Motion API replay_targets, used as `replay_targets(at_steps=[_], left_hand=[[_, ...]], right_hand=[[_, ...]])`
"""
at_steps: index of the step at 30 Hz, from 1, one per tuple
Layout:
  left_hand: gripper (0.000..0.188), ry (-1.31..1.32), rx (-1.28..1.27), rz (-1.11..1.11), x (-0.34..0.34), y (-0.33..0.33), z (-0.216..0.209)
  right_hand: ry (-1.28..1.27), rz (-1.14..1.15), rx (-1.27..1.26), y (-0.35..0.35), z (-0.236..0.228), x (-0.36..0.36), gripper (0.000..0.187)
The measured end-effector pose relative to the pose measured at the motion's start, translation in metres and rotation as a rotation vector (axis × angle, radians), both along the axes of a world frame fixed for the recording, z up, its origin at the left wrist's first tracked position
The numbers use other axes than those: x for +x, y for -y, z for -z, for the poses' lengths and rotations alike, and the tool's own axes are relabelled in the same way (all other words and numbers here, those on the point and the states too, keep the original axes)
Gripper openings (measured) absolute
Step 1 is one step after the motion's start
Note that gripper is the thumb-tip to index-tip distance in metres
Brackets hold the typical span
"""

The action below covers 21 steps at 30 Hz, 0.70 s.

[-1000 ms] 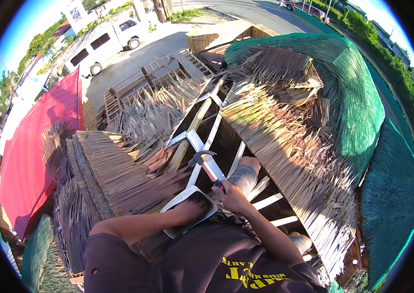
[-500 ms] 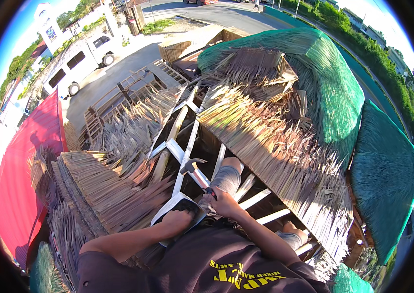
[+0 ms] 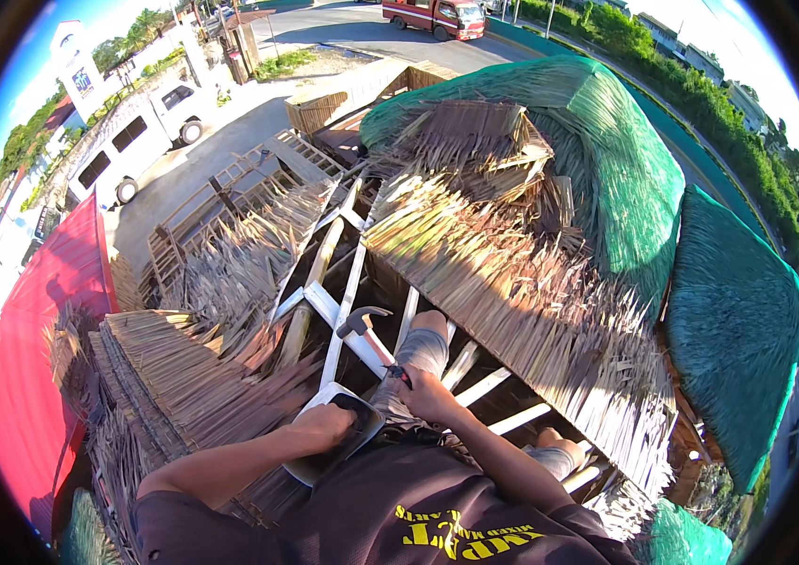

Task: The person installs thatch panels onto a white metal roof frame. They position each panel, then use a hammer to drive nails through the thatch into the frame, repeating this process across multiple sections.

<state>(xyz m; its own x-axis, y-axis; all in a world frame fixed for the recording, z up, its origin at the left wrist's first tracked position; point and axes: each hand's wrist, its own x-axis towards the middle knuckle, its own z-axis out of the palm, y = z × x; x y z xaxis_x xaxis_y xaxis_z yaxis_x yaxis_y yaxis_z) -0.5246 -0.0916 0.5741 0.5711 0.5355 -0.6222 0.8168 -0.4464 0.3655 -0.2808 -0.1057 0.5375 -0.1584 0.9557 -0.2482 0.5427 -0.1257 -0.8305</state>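
My right hand [image 3: 426, 394] is closed round the dark grip of a claw hammer [image 3: 364, 323]; its metal head points up and away to the left. In front of my body, a white open container [image 3: 302, 470] with a dark inside rests tilted by my lap. My left hand [image 3: 326, 428] is at its left rim, fingers curled over the dark inside; whatever they pinch is too small to make out. Beneath the hammer runs the roof's white-painted wooden frame [image 3: 347, 292], with my bent knee [image 3: 423, 351] beside it.
Dry thatch panels [image 3: 503, 264] cover the roof on the right, with more thatch [image 3: 197, 377] on the left. Between rafters [image 3: 479, 389] are dark open gaps. Green netting [image 3: 588, 132] covers the far right roof. A red metal roof [image 3: 41, 330] lies left; a white van [image 3: 131, 137] stands below.
My left hand has drawn back left from deeper in the container to its rim. My right hand keeps hold of the hammer. A red truck has come into view on the road.
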Motion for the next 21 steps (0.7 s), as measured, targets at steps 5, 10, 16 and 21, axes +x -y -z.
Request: replay_targets(at_steps=[5,10,16,21], left_hand=[[0.022,0.231,-0.276,-0.227,0.007,-0.014,-0.021],[0.019,1.086,-0.541,-0.869,0.041,-0.040,-0.036],[0.019,1.156,-0.812,-0.800,0.078,-0.058,-0.047],[0.023,1.010,-1.009,-0.679,0.106,-0.072,-0.043]], right_hand=[[-0.002,0.022,0.003,0.006,-0.003,-0.001,0.045],[-0.481,0.180,0.122,0.015,-0.032,-0.005,0.027],[-0.752,0.310,0.243,0.009,-0.064,0.016,0.039],[-0.884,0.253,0.170,0.013,-0.063,0.049,0.042]])
